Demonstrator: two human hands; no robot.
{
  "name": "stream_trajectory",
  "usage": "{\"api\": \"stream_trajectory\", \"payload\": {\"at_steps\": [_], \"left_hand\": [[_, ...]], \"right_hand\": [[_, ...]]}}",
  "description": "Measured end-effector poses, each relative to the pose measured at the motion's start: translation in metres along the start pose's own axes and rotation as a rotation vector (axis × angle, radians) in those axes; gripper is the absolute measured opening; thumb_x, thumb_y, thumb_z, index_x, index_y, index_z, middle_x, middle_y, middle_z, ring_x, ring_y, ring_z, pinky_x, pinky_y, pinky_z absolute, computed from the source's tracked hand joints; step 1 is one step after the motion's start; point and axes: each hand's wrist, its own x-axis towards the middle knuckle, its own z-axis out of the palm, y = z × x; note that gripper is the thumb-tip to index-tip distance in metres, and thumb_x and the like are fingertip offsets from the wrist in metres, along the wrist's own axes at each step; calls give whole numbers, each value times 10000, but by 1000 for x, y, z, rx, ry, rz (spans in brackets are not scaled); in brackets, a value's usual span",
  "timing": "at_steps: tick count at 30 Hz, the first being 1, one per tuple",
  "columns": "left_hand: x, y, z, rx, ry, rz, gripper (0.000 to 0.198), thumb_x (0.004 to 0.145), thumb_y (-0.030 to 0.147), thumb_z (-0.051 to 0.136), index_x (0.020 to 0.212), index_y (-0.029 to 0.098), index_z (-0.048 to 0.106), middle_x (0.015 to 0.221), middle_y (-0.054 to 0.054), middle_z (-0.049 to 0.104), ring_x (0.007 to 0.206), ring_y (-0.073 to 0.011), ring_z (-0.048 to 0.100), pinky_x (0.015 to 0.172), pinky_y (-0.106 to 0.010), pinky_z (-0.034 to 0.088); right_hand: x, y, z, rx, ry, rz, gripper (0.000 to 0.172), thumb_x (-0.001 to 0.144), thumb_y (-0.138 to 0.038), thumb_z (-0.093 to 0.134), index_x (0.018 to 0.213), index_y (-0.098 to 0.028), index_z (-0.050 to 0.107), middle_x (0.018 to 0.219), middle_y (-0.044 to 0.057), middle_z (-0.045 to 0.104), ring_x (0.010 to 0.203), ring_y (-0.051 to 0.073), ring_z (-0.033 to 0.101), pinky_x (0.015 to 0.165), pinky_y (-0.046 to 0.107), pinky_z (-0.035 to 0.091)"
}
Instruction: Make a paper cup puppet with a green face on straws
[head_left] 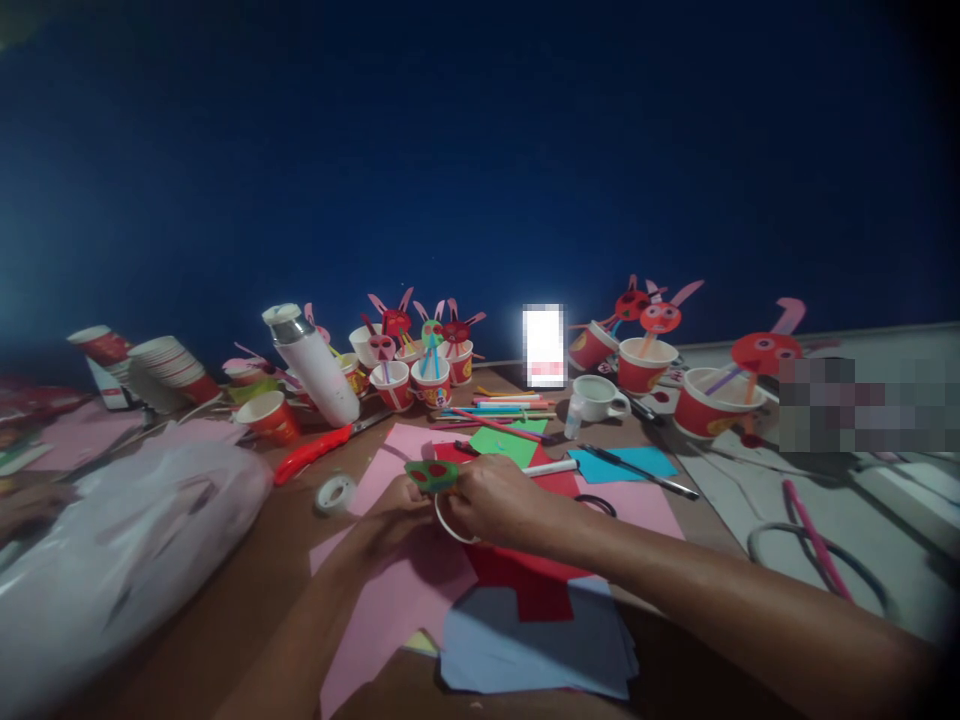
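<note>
Green cutout (425,476), head view: mask-like, with dark red ovals; held up between the two hands, over the papers at mid-table.
Left hand (401,502): fingertips pinched on the cutout's lower left edge.
Right hand (491,497): fingers curled in, at the cutout's right edge; exactly what they grip is hidden.
White curved rim (448,527): just under the right fingers; cannot tell what it belongs to.
White marker (553,467): lying just beyond the right hand.
Papers below: pink sheet (405,600) and red sheet (525,568), overlapping; pale blue sheets (525,655) nearest the wearer.
Papers beyond: green sheet (517,433) behind the right hand; bright blue sheet (611,463) further right, a black pen (645,473) across it.
Left of the papers: tape roll (335,494) flat on the brown table (292,525); red-handled tool (311,453) behind it; plastic bag (150,540) at far left.
Back row: white flask (319,370), tilted in view; red paper cups (431,390) bearing rabbit-faced figures on straws.
Right of centre: white mug (596,400), small clear bottle (574,418) just beside it; more rabbit-topped cups (645,370) beyond.
Backdrop: dark blue wall (450,150).
</note>
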Motion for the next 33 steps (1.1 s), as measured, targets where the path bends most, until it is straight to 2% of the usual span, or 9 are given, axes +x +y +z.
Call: {"api": "stream_trajectory", "payload": {"at_steps": [9,13,17,22,26,29,31,33], "left_hand": [[-5,17,7,36,-125,40,176,626,165,722,791,114,691,624,-44,641,601,-138,556,536,-208,374],[-7,21,10,73,-104,85,142,611,124,721,746,122,679,588,-24,621,580,-119,526,520,-191,360],[-13,24,17,94,-75,118,60,634,160,704,652,128,656,543,-14,588,579,-125,516,514,-194,359],[-14,25,16,120,-99,113,208,635,217,700,827,142,675,682,-43,646,696,-173,576,574,-221,406],[-9,23,2,173,-160,147,392,615,167,712,1000,164,638,869,-66,663,843,-197,598,694,-251,443],[-8,21,1,279,-273,281,497,650,170,700,1129,206,576,1014,-71,636,1032,-225,554,880,-321,412],[-9,21,8,368,-247,366,524,647,165,709,1148,225,568,1032,-61,638,1100,-234,517,960,-338,360],[-10,22,20,491,-145,430,549,611,149,742,1133,213,582,1031,-60,652,1104,-246,511,982,-331,339]], "right_hand": [[3,1,4,-10,25,-38,258,792,-177,434,755,-140,687,754,93,709,636,196,631,481,275,282],[3,1,3,-4,21,-22,267,797,-175,433,732,-128,687,746,103,708,618,185,627,487,276,286],[1,1,3,16,25,-20,249,801,-187,449,743,-135,685,742,88,708,614,173,628,480,277,274],[0,3,4,35,56,-27,241,810,-210,448,805,-148,681,756,75,709,626,171,628,485,277,265],[0,6,3,38,56,-28,261,812,-180,430,821,-134,687,789,96,710,652,174,623,515,268,293],[1,8,2,51,69,-25,260,809,-178,430,860,-142,682,795,85,710,648,163,612,517,256,292],[1,9,3,58,87,-18,252,811,-188,430,856,-149,675,764,72,707,619,155,605,499,255,269],[0,10,5,58,111,-11,248,820,-199,424,842,-146,665,730,70,700,594,158,602,486,265,241]]}}
